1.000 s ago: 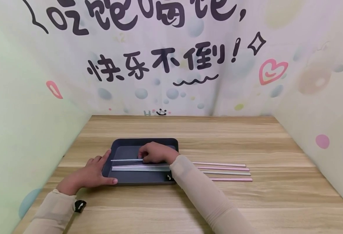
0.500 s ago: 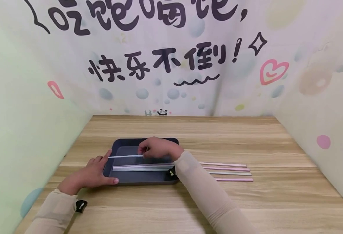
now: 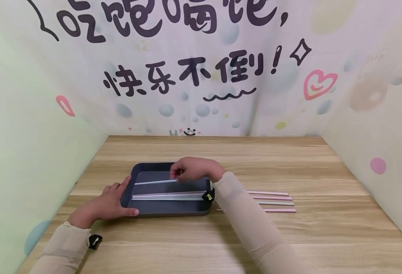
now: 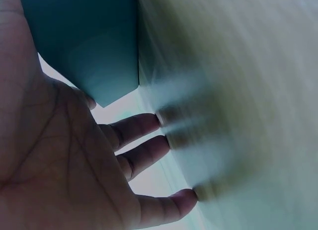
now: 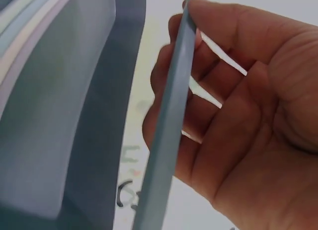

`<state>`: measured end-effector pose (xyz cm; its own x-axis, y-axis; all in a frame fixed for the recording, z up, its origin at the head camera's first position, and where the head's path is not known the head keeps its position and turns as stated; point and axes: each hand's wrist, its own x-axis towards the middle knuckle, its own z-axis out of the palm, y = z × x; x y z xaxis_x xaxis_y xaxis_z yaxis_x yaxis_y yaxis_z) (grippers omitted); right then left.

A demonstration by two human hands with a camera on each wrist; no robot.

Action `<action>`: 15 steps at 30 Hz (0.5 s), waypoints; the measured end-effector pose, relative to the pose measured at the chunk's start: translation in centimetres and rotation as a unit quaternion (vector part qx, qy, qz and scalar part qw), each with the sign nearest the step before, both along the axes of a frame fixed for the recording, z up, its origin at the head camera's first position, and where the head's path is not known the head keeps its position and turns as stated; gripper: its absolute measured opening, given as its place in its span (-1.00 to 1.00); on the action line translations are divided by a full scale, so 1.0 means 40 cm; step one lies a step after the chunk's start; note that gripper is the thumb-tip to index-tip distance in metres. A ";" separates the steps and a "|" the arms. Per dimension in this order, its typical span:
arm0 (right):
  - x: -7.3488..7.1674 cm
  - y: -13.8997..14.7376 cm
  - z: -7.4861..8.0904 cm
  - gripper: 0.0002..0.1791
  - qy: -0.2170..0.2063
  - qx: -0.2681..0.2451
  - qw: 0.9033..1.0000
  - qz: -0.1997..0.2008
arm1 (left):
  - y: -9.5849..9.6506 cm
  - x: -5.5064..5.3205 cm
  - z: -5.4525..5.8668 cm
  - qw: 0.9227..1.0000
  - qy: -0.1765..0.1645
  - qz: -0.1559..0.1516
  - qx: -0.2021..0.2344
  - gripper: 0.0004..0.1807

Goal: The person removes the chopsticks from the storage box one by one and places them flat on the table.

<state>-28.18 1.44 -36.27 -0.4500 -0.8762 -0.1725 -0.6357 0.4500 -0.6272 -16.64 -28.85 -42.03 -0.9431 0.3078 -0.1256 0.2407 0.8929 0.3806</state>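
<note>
My right hand point(image 3: 198, 168) pinches a pale blue chopstick point(image 3: 153, 182) between thumb and fingertips, over the back half of a dark grey tray point(image 3: 166, 210). In the right wrist view the chopstick point(image 5: 166, 125) runs lengthwise past the curled fingers, beside the tray wall point(image 5: 97, 140). Several pastel chopsticks point(image 3: 166, 196) lie side by side in the tray. At its left end rests my left hand point(image 3: 106, 201), fingers spread and thumb over the front left corner. The left wrist view has this palm point(image 4: 59, 145) beside the tray's outer side point(image 4: 89, 46), with fingertips against a blurred surface.
Several more chopsticks point(image 3: 273, 198), pink, cream and greenish, lie on the wooden table point(image 3: 256, 156) right of the tray, partly behind my right sleeve point(image 3: 252, 224). A printed curtain point(image 3: 187, 114) hangs behind the table, with pale walls on either side.
My right hand has raised the pale blue chopstick from lower in the tray and shifted it back, then to the right. The left hand stays at the tray's left end.
</note>
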 end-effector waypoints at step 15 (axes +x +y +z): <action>0.008 0.143 0.001 -0.88 -0.009 0.033 0.998 -0.056 | -0.004 0.003 -0.007 1.000 0.005 0.001 0.003 0.37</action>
<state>-27.87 7.16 -36.24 -0.5403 -0.8073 -0.2374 -0.5685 0.5582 -0.6044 -16.53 -29.02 -42.32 -0.9451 0.3064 -0.1137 0.2429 0.8913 0.3828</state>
